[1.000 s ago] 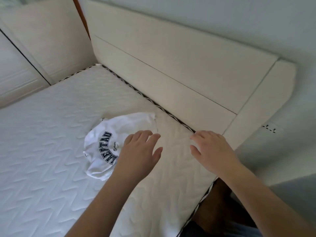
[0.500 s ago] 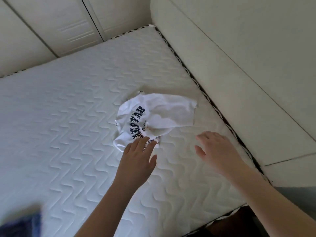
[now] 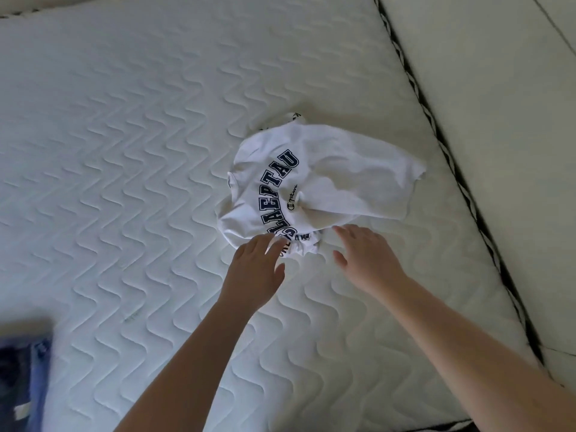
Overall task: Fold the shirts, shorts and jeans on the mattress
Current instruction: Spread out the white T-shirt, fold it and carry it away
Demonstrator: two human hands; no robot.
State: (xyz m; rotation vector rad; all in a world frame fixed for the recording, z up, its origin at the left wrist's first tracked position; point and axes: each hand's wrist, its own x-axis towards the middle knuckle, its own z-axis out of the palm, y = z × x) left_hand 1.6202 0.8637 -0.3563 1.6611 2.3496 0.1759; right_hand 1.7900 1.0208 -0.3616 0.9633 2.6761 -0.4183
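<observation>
Barely started: crumpled white cotton T-shirt with navy lettering (image 3: 311, 188) unfolded on the quilted white mattress (image 3: 124, 151), left hand (image 3: 254, 269) and right hand (image 3: 364, 260) at its 6 o'clock edge, fingers spread, gripping nothing; blurred blue denim garment (image 3: 21, 378) at 8 o'clock untouched.

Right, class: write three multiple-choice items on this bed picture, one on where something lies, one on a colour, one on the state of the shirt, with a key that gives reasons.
1. Where does the crumpled shirt lie on the mattress?
A. near the headboard side
B. hanging off the foot end
C. under a pillow

2. What colour is the lettering on the shirt?
A. red
B. dark navy
C. green

3. What state is the shirt in?
A. neatly folded in a square
B. bunched up and unfolded
C. hung on a hanger

Key:
1 A, the shirt sits close to the padded headboard at the right edge.
2 B, the arched block letters are dark navy on white cloth.
3 B, the cloth is rumpled in a heap, while the left hand and right hand reach its near edge with fingers spread.
</observation>
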